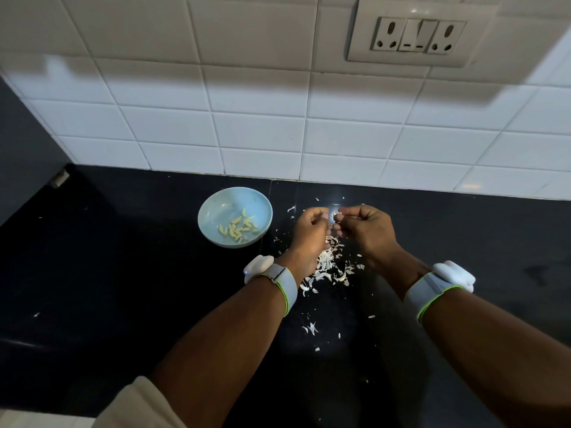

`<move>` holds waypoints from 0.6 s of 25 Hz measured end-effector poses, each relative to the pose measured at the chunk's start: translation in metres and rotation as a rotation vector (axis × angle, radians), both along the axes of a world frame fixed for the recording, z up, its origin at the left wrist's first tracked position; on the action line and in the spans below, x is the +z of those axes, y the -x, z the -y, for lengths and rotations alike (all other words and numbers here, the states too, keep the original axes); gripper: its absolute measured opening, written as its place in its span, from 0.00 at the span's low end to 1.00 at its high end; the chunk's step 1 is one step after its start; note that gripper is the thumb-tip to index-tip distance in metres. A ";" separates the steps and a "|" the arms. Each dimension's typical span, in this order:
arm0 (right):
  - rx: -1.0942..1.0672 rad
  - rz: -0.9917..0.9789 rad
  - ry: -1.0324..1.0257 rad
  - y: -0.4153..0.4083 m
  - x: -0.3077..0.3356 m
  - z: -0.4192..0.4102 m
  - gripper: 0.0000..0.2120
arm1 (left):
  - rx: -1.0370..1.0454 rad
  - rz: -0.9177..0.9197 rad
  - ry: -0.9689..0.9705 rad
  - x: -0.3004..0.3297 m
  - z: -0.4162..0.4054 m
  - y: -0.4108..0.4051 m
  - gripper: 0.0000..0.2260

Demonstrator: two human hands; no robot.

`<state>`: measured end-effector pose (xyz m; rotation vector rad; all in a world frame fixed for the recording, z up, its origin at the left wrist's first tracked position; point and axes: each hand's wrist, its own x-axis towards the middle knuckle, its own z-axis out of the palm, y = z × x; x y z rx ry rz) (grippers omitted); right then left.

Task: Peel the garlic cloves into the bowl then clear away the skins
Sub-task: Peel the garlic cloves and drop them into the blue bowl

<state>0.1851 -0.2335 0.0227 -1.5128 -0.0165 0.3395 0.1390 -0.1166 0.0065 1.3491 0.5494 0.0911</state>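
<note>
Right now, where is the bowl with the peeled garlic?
In the head view, the pale blue bowl sits on the black counter near the tiled wall, just left of the left hand.

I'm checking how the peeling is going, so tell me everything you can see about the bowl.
The bowl is round, shallow and pale blue, smooth like glazed ceramic. It sits upright on the black counter near the tiled wall, left of both hands, with neither touching it. Peeled garlic cloves lie loose in its near half.
</note>
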 end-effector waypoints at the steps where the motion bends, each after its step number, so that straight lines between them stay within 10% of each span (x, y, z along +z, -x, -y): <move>1: 0.001 -0.006 -0.002 0.000 0.001 0.001 0.06 | -0.015 0.009 0.002 0.001 0.000 0.001 0.09; 15: 0.181 -0.201 -0.018 0.007 0.011 0.007 0.02 | -0.059 -0.025 0.275 0.005 -0.009 0.012 0.05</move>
